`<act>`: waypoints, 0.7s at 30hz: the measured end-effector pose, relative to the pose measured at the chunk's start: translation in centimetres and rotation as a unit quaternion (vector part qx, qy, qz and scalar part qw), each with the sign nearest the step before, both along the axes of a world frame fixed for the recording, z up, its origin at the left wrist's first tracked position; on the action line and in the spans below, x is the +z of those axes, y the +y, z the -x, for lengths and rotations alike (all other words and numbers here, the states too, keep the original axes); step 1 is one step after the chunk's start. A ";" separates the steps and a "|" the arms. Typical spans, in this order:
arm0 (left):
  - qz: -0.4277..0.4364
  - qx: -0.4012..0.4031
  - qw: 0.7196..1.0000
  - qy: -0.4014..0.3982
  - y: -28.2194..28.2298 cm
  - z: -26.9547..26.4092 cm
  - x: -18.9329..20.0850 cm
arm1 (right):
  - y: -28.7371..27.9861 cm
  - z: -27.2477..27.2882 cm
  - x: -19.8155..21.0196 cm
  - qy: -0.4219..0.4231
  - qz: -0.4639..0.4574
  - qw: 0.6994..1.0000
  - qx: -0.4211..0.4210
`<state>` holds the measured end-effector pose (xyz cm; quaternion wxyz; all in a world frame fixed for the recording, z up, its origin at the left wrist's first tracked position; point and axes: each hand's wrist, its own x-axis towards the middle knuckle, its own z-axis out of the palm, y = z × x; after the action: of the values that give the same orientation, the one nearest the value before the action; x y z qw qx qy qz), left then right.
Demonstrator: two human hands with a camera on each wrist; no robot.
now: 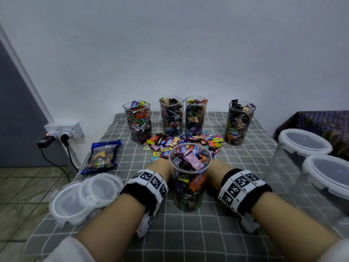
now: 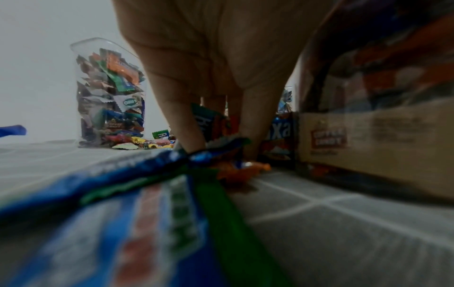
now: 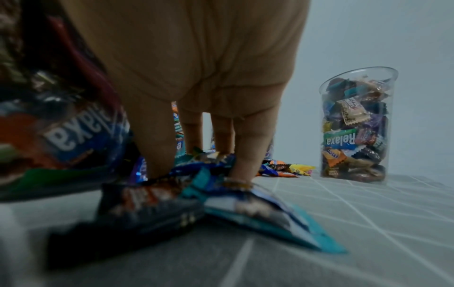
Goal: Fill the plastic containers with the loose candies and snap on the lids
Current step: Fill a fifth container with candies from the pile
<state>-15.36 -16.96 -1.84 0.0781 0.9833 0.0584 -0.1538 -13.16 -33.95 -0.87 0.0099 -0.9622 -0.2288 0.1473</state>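
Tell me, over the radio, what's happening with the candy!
Left hand, right hand: fingers down in loose candies. Front container nearly full, no lid. Lids stacked left. Nothing blocking.
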 end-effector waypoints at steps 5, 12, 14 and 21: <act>-0.007 -0.029 0.999 -0.018 -0.3 0.9 1.3 | -0.1 0.2 -0.3 0.000 -0.009 1.000 0.008; 0.016 0.007 0.996 -0.088 -0.2 1.5 1.5 | -0.5 0.5 0.1 -0.003 -0.030 0.999 0.013; -0.010 -0.013 0.994 -0.104 -0.2 1.7 1.6 | -0.6 0.5 0.2 -0.001 -0.025 1.000 0.014; 0.004 0.009 0.991 -0.136 0.1 1.9 1.6 | -2.3 0.3 1.1 -0.023 -0.090 0.994 -0.055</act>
<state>-17.24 -16.85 -0.27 0.0908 0.9942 0.0551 -0.0185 -13.44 -36.24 0.20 0.0990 -0.9717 -0.1880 0.1032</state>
